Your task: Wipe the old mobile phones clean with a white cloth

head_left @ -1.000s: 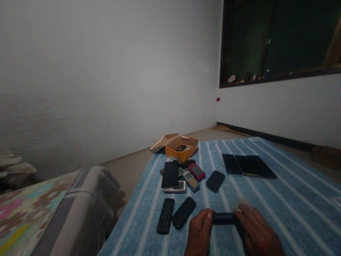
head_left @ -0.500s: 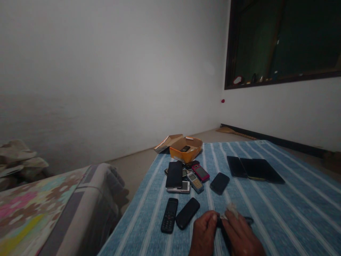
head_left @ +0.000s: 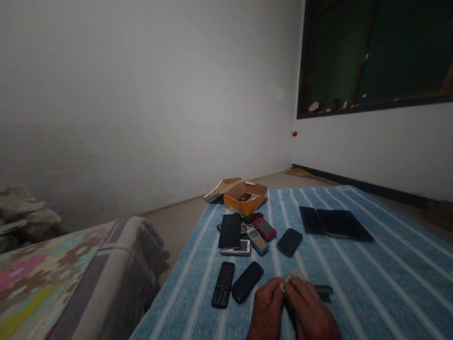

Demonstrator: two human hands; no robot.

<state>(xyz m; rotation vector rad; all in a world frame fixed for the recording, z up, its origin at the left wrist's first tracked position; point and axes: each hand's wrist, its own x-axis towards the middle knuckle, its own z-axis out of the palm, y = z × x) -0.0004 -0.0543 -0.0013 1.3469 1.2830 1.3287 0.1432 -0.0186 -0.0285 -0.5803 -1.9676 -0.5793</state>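
Note:
My left hand (head_left: 267, 304) is closed, thumb and fingers pinching the edge of a dark, flat, phone-like object (head_left: 290, 315), mostly hidden between my hands. My right hand (head_left: 309, 304) presses against it from the other side, its fingers bent over a crumpled whitish cloth (head_left: 297, 274) that sticks out above them. Just right of that hand lies a dark, slim object (head_left: 323, 291), partly covered. On the left of my hands rest a black keypad phone (head_left: 223, 285) and a black phone lying face down (head_left: 247, 282).
Farther up the blue striped cloth (head_left: 198, 283) are a dark phone (head_left: 289, 242), a pink phone (head_left: 264, 228), a blue-grey keypad phone (head_left: 257, 241) and a dark wallet-like slab (head_left: 230, 231). Behind stands an open orange box (head_left: 244, 205). Black flat tablets (head_left: 339, 224) lie right.
My right hand and the cloth have moved left, closer to my left hand. More of the dark slim object on the right shows. The view has shifted slightly.

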